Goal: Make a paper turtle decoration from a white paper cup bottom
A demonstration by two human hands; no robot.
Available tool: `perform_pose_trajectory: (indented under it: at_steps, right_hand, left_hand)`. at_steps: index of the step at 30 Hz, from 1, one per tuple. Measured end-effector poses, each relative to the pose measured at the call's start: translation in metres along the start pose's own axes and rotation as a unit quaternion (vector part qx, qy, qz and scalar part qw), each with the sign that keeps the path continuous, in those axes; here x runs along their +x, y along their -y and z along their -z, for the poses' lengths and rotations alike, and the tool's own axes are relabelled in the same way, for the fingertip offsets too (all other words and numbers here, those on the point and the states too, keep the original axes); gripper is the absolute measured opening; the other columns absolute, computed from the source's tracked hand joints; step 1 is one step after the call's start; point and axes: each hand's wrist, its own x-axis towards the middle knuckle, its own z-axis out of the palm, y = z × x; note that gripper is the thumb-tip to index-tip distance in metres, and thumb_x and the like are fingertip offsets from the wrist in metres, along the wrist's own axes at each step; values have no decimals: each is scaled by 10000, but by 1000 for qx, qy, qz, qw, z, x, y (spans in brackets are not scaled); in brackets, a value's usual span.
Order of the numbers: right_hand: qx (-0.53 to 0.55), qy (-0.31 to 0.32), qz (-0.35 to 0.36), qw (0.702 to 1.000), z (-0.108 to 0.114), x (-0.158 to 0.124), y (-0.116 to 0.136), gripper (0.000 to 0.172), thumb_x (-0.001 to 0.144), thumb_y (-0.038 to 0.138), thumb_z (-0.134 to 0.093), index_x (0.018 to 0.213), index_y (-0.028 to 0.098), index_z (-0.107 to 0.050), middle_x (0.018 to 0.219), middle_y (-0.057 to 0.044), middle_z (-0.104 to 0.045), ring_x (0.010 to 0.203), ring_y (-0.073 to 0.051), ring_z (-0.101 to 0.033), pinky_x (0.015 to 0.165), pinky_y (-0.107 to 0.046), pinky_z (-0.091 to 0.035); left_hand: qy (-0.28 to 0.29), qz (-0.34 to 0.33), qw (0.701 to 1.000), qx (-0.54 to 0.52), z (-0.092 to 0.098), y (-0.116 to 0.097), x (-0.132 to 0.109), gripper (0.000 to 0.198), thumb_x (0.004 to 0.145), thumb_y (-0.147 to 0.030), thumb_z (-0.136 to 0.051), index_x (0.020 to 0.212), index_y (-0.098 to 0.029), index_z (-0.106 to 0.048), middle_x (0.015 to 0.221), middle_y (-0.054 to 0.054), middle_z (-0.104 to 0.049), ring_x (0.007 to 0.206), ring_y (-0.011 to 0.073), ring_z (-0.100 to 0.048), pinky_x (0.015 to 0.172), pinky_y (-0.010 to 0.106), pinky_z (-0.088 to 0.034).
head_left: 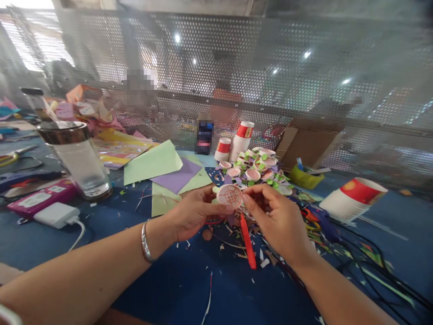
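Note:
A round white disc [230, 197] with a reddish line drawing faces up between my two hands. My left hand [192, 214] pinches its left and lower edge between thumb and fingers. At its right edge, the thumb and curled fingers of my right hand [278, 220] are pressed together; whether they grip the disc or a small piece beside it is hard to tell. A red pen-like stick [248, 243] lies just below the disc. Behind the disc rises a pile of similar discs [253, 174] with green and purple paper bits.
Green paper [152, 162] and purple paper [179, 175] lie behind my left hand. A glass [83, 164], a magenta device [43, 198] and scissors [15, 157] are at left. Paper cups [353, 198], cables [368, 259] and a cardboard box [304, 142] are at right. Paper scraps litter the blue table.

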Motion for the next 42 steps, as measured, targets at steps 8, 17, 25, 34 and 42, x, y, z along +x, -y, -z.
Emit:
perform_pose_trajectory:
  at_steps: [8,17,25,34,42]
  right_hand:
    - [-60,36,105,992,-2,-3,-1,112,941,227,-585,1035,216,-645,909,-46,-681,770,-166,-638,705,-325,-529]
    - [-68,61,165,982,1,0,-7,122,964,181,-546,1023,208,-650,871,-27,-655,766,-147,-638,704,-297,-518]
    - [-187,-9,83,979,37,50,-16,132,914,323,-603,941,225,-688,780,-11,-687,643,-143,-618,619,-277,-488]
    - [-267,-68,-29,961,71,155,-75,43,837,193,-664,855,167,-693,794,-54,-718,724,-199,-678,719,-327,-508]
    - [-269,-21,-80,959,70,155,-112,306,955,340,-621,1203,161,-640,1185,-102,-669,1001,-230,-671,850,-428,-568]
  left_hand:
    - [-29,-9,998,-49,5,4,7,327,634,-242,-904,868,-170,-688,838,1,-691,685,88,-615,720,258,-488]
    - [-49,-15,998,-45,2,0,3,328,704,-289,-864,889,-146,-633,828,18,-675,686,88,-628,712,242,-502]
    - [-192,-134,971,37,0,2,2,379,802,-378,-755,1049,-172,-556,947,34,-619,810,123,-624,765,278,-490]
    - [-100,-154,963,196,8,20,11,270,864,-397,-648,1010,-187,-561,846,8,-586,711,126,-583,673,302,-467]
    - [-129,-182,952,210,21,17,23,191,849,-339,-646,916,-180,-563,786,-1,-596,648,104,-564,630,272,-449]
